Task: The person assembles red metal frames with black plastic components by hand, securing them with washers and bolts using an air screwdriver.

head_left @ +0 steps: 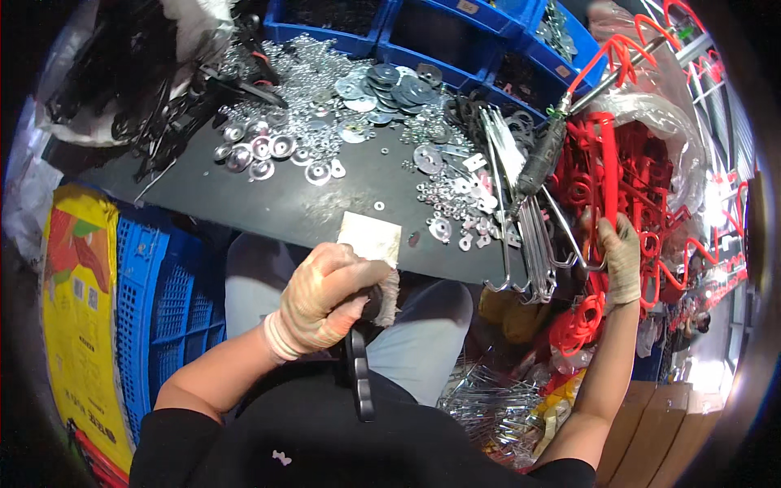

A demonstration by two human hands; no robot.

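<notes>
Nearest the camera: left hand (325,297) in a beige knit work glove, held over the lap just below the near edge of the dark bench (285,199). Fingers curled tight into a fist around a black-handled tool (359,374); the handle's long axis runs almost straight down toward the body, and the working end is hidden inside the fist. A small pale square pad (370,238) sits on the bench's near edge, just above the knuckles.

Right hand (620,259), same kind of glove, reaches out past the bench's right edge. Fingers wrapped around a red coated wire hook (608,175) whose straight shank stands close to upright, running up from the grip into a heap of like red hooks in a clear plastic bag (651,106).

Between the hands, at the bench's right edge: a bundle of bare silver wire hooks (529,244), long axes pointing away from the body, bent ends at the near edge. The right hand is far nearer to these. Scattered silver washers and discs (325,106) lie toward the far edge, well apart from both hands.
</notes>
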